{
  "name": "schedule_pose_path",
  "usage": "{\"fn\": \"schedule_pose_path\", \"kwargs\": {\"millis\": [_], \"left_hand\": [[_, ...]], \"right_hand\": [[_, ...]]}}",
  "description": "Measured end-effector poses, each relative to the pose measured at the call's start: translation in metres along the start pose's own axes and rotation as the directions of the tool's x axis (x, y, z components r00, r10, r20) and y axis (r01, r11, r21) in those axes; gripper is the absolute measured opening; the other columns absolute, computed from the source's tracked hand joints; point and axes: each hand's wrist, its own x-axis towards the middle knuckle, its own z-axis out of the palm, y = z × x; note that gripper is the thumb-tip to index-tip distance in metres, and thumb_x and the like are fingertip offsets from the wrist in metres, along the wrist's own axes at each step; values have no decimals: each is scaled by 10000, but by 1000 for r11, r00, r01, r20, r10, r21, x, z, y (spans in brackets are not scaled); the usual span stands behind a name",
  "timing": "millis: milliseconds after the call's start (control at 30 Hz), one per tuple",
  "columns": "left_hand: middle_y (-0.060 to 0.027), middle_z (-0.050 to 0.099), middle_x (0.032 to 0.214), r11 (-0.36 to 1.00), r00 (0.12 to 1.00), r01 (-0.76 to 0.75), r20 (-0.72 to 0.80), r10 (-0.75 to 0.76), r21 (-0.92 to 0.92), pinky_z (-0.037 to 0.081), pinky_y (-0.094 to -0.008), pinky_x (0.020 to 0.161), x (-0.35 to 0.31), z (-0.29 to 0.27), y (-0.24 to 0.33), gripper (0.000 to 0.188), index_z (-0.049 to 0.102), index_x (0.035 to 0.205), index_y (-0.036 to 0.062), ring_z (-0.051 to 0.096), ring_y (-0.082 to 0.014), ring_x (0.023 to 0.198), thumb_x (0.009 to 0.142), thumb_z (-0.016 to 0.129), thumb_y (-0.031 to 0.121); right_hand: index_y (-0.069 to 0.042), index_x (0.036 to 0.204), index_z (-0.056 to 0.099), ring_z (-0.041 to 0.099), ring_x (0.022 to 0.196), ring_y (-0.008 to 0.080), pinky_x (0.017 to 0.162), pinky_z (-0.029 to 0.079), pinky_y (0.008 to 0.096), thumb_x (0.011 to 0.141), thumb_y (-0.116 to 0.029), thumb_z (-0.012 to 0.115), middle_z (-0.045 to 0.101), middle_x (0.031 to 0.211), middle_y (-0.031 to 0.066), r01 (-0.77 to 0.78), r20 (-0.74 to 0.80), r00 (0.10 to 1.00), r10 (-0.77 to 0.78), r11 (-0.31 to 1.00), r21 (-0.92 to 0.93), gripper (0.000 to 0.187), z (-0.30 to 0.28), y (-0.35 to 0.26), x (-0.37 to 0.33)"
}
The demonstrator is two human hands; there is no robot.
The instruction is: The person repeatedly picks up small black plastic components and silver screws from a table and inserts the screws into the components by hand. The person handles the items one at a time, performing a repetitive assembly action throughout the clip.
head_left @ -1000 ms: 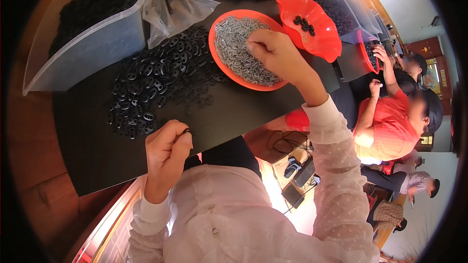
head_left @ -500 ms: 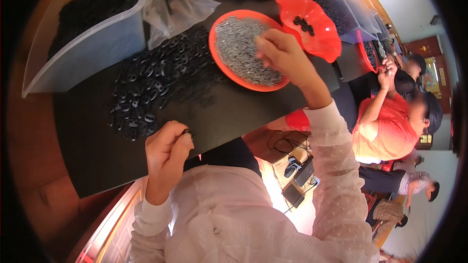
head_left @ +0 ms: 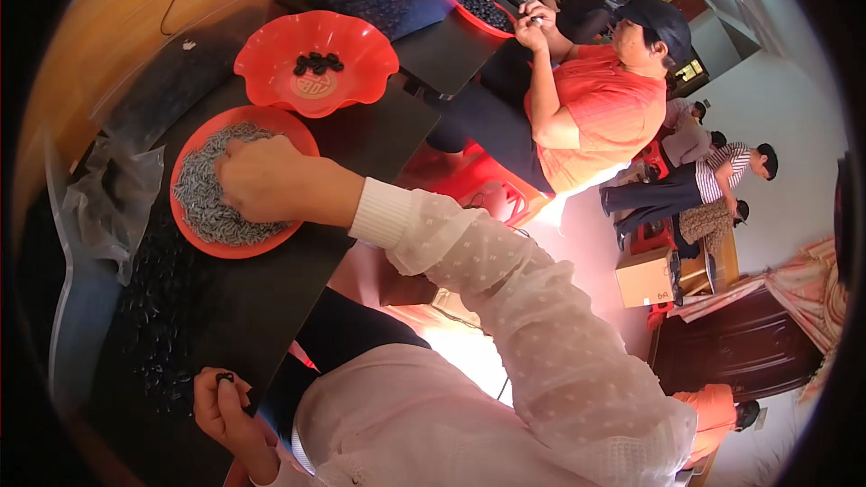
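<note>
My left hand [head_left: 227, 415], near the table's front edge, pinches a small black plastic piece [head_left: 225, 378] between thumb and fingertips. My right hand [head_left: 263, 179] is over a round red plate [head_left: 298, 128] heaped with small silver-grey metal pieces [head_left: 206, 194]. Its fingers are closed down at the heap, and my own hand hides whatever is between them. Many loose black plastic pieces [head_left: 162, 316] lie spread on the dark table beyond my left hand. Behind the plate stands a wavy-rimmed red bowl [head_left: 262, 54] with several black pieces [head_left: 317, 63] at its bottom.
A clear plastic bag [head_left: 117, 194] lies by a translucent bin [head_left: 77, 307] at the left. Another bin of black parts [head_left: 361, 0] stands farther back. A person in an orange shirt [head_left: 586, 117] works at the adjoining table, beside a red plate of black parts [head_left: 483, 13].
The whole view has swung to the right, so the table things appear farther left. My right hand has lowered into the grey heap. My left hand still holds its black piece.
</note>
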Motion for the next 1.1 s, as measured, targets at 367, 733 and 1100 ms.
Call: {"fn": "schedule_pose_path", "kwargs": {"millis": [367,733,1100], "left_hand": [[-23,490,697,998,1000,-7,-6,7,55,281,-206,544,0,-7,-5,132,519,759,32,365,-52,589,863,438,27],[-32,497,711,999,999,-36,-1,36,37,274,-206,548,0,-3,-9,112,536,824,13,356,-58,584,883,450,53],[-49,510,699,997,999,-46,-29,44,-64,289,-204,540,-1,1,-8,109,561,825,-8,382,-58,574,853,458,13]], "right_hand": [[12,805,659,655,735,389,618,509,481,736,-111,610,658,782,204,46,36,998,-45,999,-8,150,1,-1,13],[54,865,628,640,807,402,692,512,481,673,-46,563,635,822,236,34,-38,999,-29,989,145,226,6,8,5],[6,782,615,609,690,374,610,483,454,840,-192,583,603,702,185,156,-196,973,-124,976,155,209,17,20,2]]}}
